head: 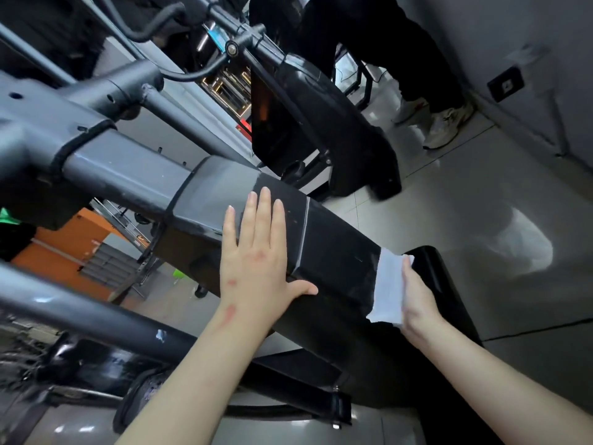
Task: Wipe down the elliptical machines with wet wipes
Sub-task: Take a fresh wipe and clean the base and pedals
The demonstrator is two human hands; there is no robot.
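Found left hand (256,252) spread flat on elliptical's black beam (337,245), thumb over the near edge, probably for steadying. Found right hand (417,297), fingers straight, pressing wet wipe (388,287) against the beam's right end, apparently mid-wipe.

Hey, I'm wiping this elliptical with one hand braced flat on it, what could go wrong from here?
1. The left hand lies flat on the glossy black cover, which looks damp; it may slip or leave prints.
2. The right hand presses the wipe at the cover's lower end; a further stroke could run it off the edge.
3. Another person's shoes stand close by; backing up might bump them.
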